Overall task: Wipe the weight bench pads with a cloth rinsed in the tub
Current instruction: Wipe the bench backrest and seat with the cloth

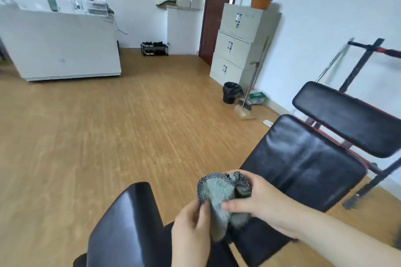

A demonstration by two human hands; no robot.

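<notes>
Two hands — left hand (191,232), right hand (260,199) — fingers gripping one cloth (221,193); three bench pads (303,158).

Wood floor (86,128) runs across the room. Far left, a white counter (63,45) carries blurred clutter on top. Against the back wall sits a low shoe rack (154,49), right of it a dark brown door (217,13). A grey cabinet (236,43) of 3 stacked units holds an orange basin (260,2). Beside its base: a black bin (231,92), a broom (252,80) leaning, and a dustpan (244,112).
</notes>
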